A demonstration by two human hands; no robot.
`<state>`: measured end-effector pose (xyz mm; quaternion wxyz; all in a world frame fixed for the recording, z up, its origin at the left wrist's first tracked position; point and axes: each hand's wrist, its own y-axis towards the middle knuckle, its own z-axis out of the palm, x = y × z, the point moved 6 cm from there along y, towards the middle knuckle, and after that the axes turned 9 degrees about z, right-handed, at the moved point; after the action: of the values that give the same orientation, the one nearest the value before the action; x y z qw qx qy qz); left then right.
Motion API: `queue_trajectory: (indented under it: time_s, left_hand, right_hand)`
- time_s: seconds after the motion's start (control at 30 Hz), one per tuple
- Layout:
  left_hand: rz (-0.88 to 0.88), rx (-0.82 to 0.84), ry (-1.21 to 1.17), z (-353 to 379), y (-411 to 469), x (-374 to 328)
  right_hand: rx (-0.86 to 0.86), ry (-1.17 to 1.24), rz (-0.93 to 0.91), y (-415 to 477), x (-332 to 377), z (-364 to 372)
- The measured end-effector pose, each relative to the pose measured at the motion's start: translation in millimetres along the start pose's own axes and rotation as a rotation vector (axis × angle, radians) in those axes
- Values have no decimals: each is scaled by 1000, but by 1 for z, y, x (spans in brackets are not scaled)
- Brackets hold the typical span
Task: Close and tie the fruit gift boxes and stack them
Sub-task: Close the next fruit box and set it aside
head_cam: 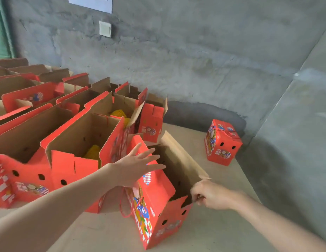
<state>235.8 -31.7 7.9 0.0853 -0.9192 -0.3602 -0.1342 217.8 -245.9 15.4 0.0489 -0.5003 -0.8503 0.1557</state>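
A red fruit gift box [158, 206] stands open in front of me on the brown surface, its flaps up and a red cord hanging at its left side. My left hand [138, 164] lies flat with straight fingers on the box's long left flap. My right hand [209, 195] pinches the near corner of the right brown flap. A closed, tied red box [222, 142] stands alone to the far right.
Several open red boxes [71, 142] fill the left, some showing yellow-netted fruit [93, 151]. The brown board [204, 237] ends near the grey concrete wall [195, 60] and grey floor at right.
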Motion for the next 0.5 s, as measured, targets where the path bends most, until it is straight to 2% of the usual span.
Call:
queue_trajectory:
  time_s: [0.1,0.17,0.27,0.33,0.4,0.5]
  left_hand:
    - [-25,-102,-28,-14,12,-10]
    - [-68,-101,-100,-14,15,-9]
    - [-139,-27,-226,1,15,-1]
    - [-180,9,-296,13,18,5]
    - [-213,46,-324,22,21,9]
    - [-270,83,-379,32,17,10]
  right_hand:
    - [65,-96,206,-28,-36,-11]
    - [52,-60,292,-37,-49,-17]
    - [-144,184,249,-44,-29,-20]
    - [-150,302,229,-49,-7,-6]
    - [-141,324,251,-51,5,8]
    - [-246,318,202,-55,9,12]
